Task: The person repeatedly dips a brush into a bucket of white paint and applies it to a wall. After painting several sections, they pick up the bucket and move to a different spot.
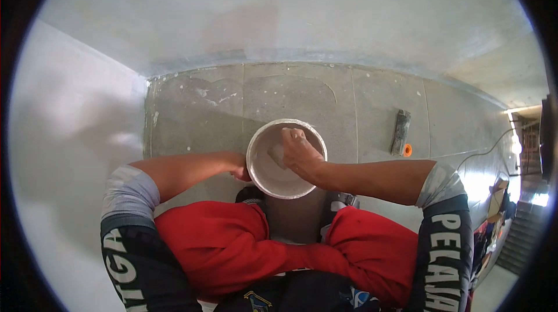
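A round white bucket stands on the tiled floor between my feet, with pale material inside. My right hand is over the bucket's opening, its fingers closed round something I cannot make out; a pale, flat shape shows just left of the fingers, inside the bucket. Against the bucket's left outer side is my left hand, mostly hidden beside the wall of the bucket, so its fingers cannot be read.
Grey floor tiles with white splashes meet the pale walls. A dark tool with an orange round part lies at right. Beyond it run a cable and cluttered objects at the far right edge.
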Motion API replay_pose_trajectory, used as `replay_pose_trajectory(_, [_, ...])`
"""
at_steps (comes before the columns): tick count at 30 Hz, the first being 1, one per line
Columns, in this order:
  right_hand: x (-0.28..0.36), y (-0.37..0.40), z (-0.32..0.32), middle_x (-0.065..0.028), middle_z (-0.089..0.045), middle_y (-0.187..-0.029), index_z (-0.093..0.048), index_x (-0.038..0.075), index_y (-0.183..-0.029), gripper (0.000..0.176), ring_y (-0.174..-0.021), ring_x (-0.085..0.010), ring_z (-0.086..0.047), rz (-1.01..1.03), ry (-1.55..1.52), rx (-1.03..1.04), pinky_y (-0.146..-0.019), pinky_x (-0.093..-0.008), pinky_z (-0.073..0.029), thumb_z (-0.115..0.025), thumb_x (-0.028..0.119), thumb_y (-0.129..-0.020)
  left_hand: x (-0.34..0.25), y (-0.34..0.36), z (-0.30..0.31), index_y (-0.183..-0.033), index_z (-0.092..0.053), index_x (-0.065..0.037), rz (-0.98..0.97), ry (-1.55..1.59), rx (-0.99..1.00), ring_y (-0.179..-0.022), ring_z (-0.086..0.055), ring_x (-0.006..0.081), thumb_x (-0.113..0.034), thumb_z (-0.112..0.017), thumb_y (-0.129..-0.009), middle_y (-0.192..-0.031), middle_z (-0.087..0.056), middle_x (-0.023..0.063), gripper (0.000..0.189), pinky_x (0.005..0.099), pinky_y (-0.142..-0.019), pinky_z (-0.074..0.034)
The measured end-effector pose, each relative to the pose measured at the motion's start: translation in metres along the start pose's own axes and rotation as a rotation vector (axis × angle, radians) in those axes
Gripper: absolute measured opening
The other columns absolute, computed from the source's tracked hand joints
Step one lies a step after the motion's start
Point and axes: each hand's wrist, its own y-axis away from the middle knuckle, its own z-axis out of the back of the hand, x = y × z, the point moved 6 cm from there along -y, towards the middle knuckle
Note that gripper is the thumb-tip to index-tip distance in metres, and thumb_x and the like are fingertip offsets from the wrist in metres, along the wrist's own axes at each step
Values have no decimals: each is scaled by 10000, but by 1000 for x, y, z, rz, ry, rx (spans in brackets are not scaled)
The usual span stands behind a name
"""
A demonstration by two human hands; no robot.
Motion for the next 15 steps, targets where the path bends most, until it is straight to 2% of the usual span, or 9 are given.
replay_pose_trajectory(4, [8,2,6,-32,-538,-841,-679,131,-904,167,-922,-210,-456,-21,-50,17,-657,-335,-317,-596,195,-774,11,-15,-7,-1032,-645,-105,-193,15,-264,-869,-545,216,-232,-497,-918,-1016,-611,100,226,334,-773,-447])
replay_pose_trajectory(8, [10,2,26,-44,-550,-848,-649,96,-874,161,-915,-216,-494,-18,-78,-136,-725,-335,-369,-567,203,-786,21,-29,-12,-898,-674,-99,-451,10,-604,-645,-550,202,-231,-501,-903,-788,-656,98,217,344,-581,-478])
replay_pose_trajectory(9, [9,2,31,-49,-560,-857,-645,92,-861,157,-917,-225,-506,-24,-104,-189,-742,-336,-380,-562,202,-788,10,-18,-2,-898,-674,-99,-450,11,-605,-645,-550,202,-231,-501,-903,-788,-656,98,217,344,-581,-478])
replay_pose_trajectory(11, [6,0,36,-62,-566,-865,-643,78,-853,160,-917,-233,-516,-12,-183,-231,-742,-338,-393,-565,198,-782,-13,-1,6,-1184,-612,-98,-206,25,-200,-1129,-542,212,-164,-483,-939,-1271,-576,104,284,316,-1004,-416])
replay_pose_trajectory(12, [4,-1,38,-75,-573,-873,-641,64,-844,164,-916,-242,-527,1,-261,-273,-743,-341,-406,-567,195,-777,-7,-10,3,-1184,-612,-98,-200,33,-208,-1129,-542,212,-164,-483,-939,-1271,-576,104,284,316,-1004,-416])
replay_pose_trajectory(14, [-2,0,45,-91,-572,-897,-634,51,-862,178,-910,-244,-532,75,-326,-318,-744,-346,-426,-572,192,-772,28,-48,-23,-1202,-608,-113,-61,9,-26,-1129,-542,207,-171,-471,-945,-1281,-570,102,296,306,-994,-426])
replay_pose_trajectory(15, [-4,1,46,-107,-572,-920,-627,39,-880,194,-904,-247,-537,137,-398,-353,-745,-351,-446,-577,189,-768,35,-51,-28,-1209,-609,-123,-18,297,13,-1124,-546,210,-188,-458,-950,-1281,-569,107,306,305,-996,-426])
